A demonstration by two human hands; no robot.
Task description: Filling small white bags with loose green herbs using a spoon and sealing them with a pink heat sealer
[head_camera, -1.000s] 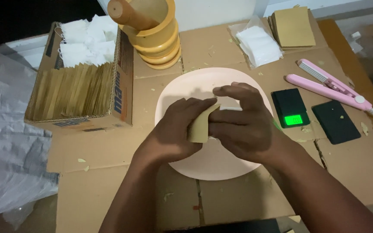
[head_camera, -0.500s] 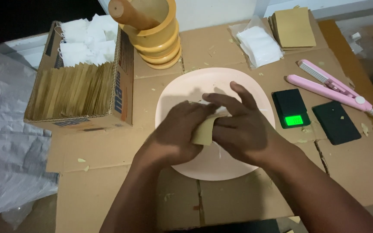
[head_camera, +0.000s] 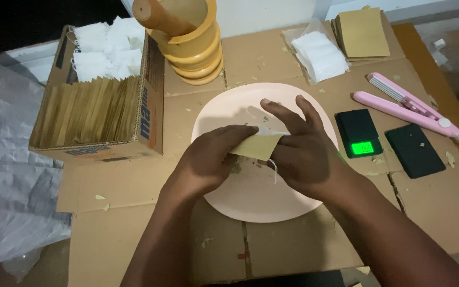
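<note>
Both hands are gripping a small brown paper envelope (head_camera: 256,146) over the pink plate (head_camera: 251,204); the left hand (head_camera: 208,159) is pinching one end; the right hand (head_camera: 304,154) is now tilting it flatter, fingers spreading.

Both forearms are bare, with no sleeves, and the left hand (head_camera: 208,162) and right hand (head_camera: 304,154) are gloveless.
</note>
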